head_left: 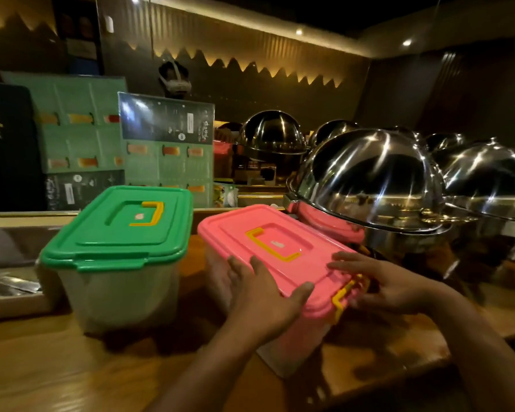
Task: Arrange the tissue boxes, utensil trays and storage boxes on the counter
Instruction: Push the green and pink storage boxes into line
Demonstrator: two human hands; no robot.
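Two clear storage boxes stand on the wooden counter (72, 367). The green-lidded box (116, 233) with a yellow handle sits at the left, untouched. To its right is the pink-lidded box (268, 242), turned at an angle, with yellow handle and yellow clips. My left hand (259, 295) grips the pink box's near left corner, thumb on the lid edge. On the near right of the lid lies my right hand (381, 281), fingers spread, by a yellow clip. A second pink lid (324, 221) shows behind it, partly hidden.
Several shiny steel chafing-dish domes (369, 179) crowd the right side, close to the pink box. Green menu boards (167, 150) stand behind the boxes. A steel tray or sink edge (9, 281) lies at the far left. A person's headset shows behind the boards.
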